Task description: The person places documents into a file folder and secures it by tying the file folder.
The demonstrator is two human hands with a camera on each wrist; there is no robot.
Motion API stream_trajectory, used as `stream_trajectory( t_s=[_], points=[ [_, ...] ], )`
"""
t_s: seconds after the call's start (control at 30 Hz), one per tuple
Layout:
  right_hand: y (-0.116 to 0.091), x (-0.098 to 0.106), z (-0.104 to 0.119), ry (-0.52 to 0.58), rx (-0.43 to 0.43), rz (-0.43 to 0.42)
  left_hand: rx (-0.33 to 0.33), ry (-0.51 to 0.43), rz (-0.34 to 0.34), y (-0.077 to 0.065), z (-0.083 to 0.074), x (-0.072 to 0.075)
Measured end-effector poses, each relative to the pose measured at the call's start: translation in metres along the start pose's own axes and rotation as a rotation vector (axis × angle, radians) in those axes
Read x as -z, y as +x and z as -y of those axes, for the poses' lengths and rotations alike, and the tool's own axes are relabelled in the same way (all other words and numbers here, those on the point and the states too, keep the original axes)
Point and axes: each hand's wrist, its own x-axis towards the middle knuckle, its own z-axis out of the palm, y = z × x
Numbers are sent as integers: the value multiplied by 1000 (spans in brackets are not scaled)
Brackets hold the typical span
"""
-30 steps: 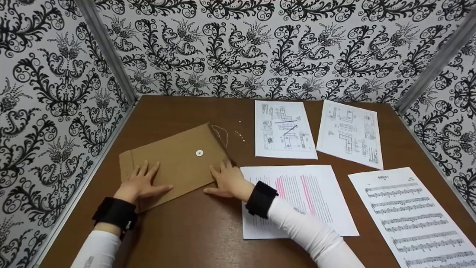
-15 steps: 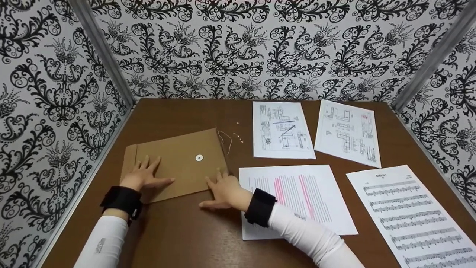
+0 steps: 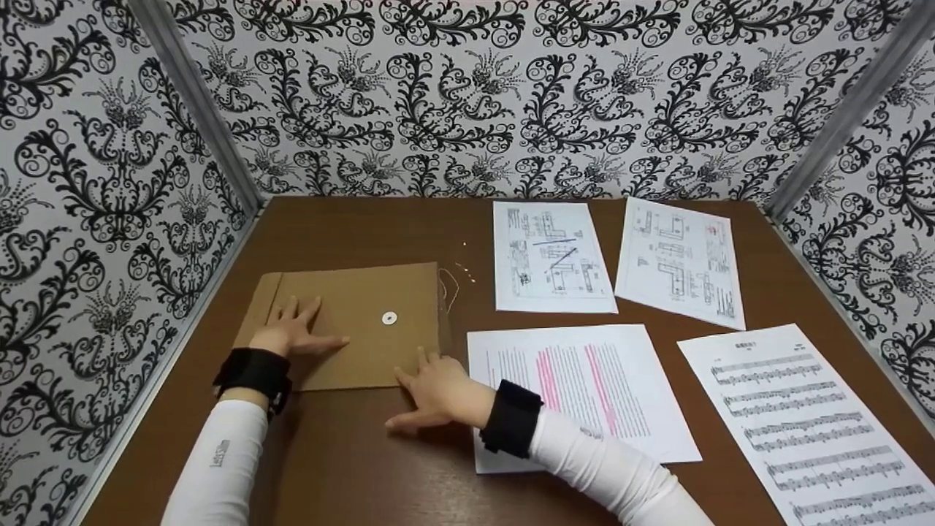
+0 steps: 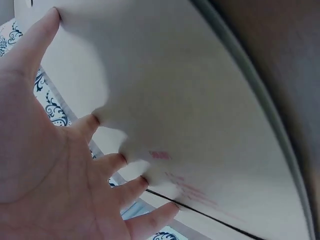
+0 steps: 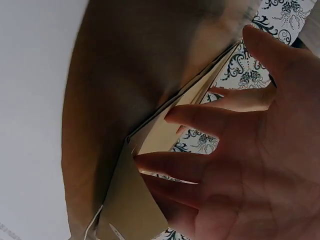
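Observation:
A brown paper envelope (image 3: 347,292) lies on the table to the left, its long near edge roughly level with the table's front. Near its right end sits a white button (image 3: 389,318), and a thin string (image 3: 454,292) trails out past that end. My left hand (image 3: 292,332) rests spread on the envelope's left part; the left wrist view shows the fingertips against its surface (image 4: 190,100). At the lower right corner, my right hand (image 3: 438,391) touches the envelope with its fingers extended and its thumb over the table. The right wrist view shows the envelope's folded end (image 5: 130,195) beside those fingers.
A text sheet (image 3: 613,387) with pink highlighting lies partly under my right forearm. Behind it are two drawing sheets (image 3: 551,256), and sheet music (image 3: 796,409) lies far right. Small bright specks (image 3: 467,273) show on the wooden table (image 3: 365,460). Patterned walls enclose the back and sides.
The envelope has turned clockwise, its right end coming toward me and its near edge levelling out. Both hands have moved with it, the left slightly rightward and the right slightly nearer.

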Motion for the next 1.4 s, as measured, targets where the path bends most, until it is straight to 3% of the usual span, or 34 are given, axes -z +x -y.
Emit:
stream_trajectory(
  t_s=[0.37, 0.6, 0.87, 1.0, 1.27, 1.4],
  points=[
    [-8, 2, 6, 29, 37, 19, -17, -30, 1, 10, -1, 2],
    [-9, -1, -2, 109, 83, 9, -24, -42, 8, 15, 2, 4],
    [-9, -4, -20, 249, 228, -196, -27, -69, 25, 14, 5, 3],
    [-10, -3, -28, 335, 249, -329, -29, -67, 17, 14, 4, 4],
    [-7, -7, -45, 486, 163, -661, -30, -57, 25, 17, 3, 2],
    [-5, -10, -51, 628, 96, -691, -27, -52, 30, 16, 4, 1]
  ],
)
